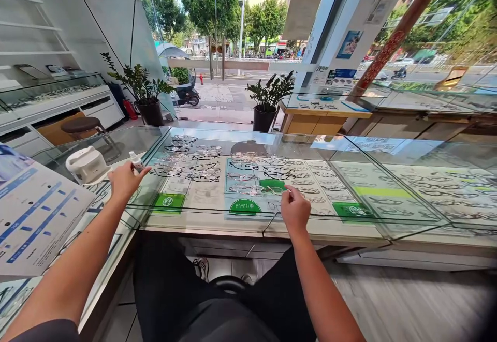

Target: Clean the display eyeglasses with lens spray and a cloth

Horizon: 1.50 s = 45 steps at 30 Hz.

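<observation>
My left hand [125, 180] is at the left of the glass counter, its fingers and thumb around a small white bottle [135, 160] with a narrow top. The far fingers are partly hidden. My right hand [295, 210] is closed above the glass top, thumb and index finger pinched at the end of a thin temple arm. That arm belongs to a pair of eyeglasses [245, 190] with thin rims, which extends leftward over the counter. Behind the temple arm is a green rectangle [272, 183]; whether it lies on or under the glass is unclear.
Rows of eyeglass frames [204, 166] and green cards [169, 203] show through the glass counter [217, 218]. A white device [88, 165] stands at the left, near a large printed sheet [34, 212]. Potted plants [265, 117] stand beyond, by the glass doors.
</observation>
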Each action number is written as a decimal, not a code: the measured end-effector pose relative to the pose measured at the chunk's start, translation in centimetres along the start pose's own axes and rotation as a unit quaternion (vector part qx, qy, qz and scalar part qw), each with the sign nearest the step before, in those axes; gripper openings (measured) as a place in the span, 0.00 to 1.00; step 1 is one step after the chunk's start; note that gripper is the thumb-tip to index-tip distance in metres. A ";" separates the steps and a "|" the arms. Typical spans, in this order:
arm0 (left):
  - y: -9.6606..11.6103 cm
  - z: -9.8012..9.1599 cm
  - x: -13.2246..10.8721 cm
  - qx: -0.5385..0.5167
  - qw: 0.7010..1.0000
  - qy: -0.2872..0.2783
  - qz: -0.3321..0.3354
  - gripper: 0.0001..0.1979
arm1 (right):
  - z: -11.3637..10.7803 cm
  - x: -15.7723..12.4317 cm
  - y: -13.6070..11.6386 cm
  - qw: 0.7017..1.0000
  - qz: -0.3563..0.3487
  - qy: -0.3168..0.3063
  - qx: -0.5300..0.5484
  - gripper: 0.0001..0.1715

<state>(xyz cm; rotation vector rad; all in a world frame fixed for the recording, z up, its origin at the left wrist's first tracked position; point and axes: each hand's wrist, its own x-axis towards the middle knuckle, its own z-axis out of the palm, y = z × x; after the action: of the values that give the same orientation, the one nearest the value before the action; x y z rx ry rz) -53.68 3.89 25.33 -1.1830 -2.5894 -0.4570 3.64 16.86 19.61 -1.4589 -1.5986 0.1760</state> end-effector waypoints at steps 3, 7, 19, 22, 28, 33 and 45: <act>0.0 -0.1 0.0 0.008 1.000 -0.009 -0.003 0.28 | 0.3 -0.4 0.2 0.998 -0.044 -0.017 -0.032 0.31; 0.1 -0.2 0.1 0.004 1.000 -0.019 -0.010 0.30 | 0.6 -0.7 0.2 0.997 -0.034 -0.012 -0.067 0.30; 0.0 -0.3 -1.2 -0.095 0.995 0.029 0.007 0.27 | -0.1 -0.2 0.1 0.996 0.013 -0.005 -0.082 0.24; -0.5 -0.2 -1.4 -0.111 0.994 0.009 0.001 0.30 | -0.3 -0.3 0.4 0.997 -0.010 -0.004 -0.074 0.22; -1.1 -0.4 -1.6 -0.091 0.996 -0.023 -0.007 0.28 | -0.5 -0.1 0.6 0.997 -0.011 0.007 -0.073 0.21; -1.6 -1.1 -2.3 -0.078 0.996 -0.033 -0.020 0.22 | -1.6 0.6 0.1 0.993 0.011 -0.038 -0.111 0.18; 1.3 -3.9 -8.0 -0.120 0.976 -0.058 0.174 0.19 | -6.3 0.8 -1.6 0.997 -0.043 0.001 -0.057 0.20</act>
<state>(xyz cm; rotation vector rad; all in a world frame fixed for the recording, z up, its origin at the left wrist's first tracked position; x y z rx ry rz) -47.20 -2.34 26.28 -1.7525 -2.3927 -0.6503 7.03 14.14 24.52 -1.4730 -1.6897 0.0331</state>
